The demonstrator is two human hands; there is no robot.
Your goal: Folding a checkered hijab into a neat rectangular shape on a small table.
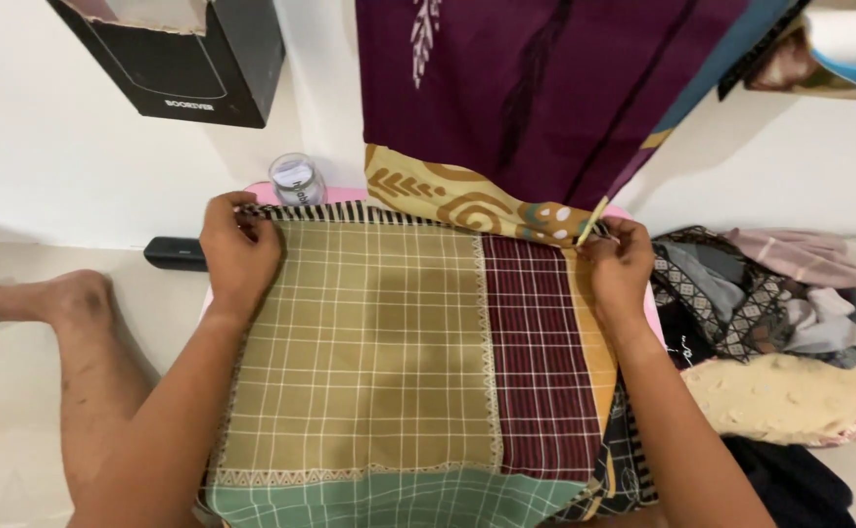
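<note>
Checked olive-and-maroon cloth (399, 362) lay spread flat over the pink board (264, 193). Left hand (237, 249) pinched its far left corner, right hand (619, 259) its far right corner. Spreading looked done; no fold made yet. Clothes pile (780, 293) right of the board.

**A box and a jar label**

Top left, a black box (188, 59) sits against the white wall, tilted, its near corner pointing down toward the floor. It's a rectangular carton, dark on every visible side, with a pale open or torn patch along its top edge and a small strip of white lettering near the lower edge. Over to the right and lower, a small clear jar (296, 181) stands upright at the far edge of the pink surface (264, 193), carrying a white label with dark print. The two are apart.
</note>
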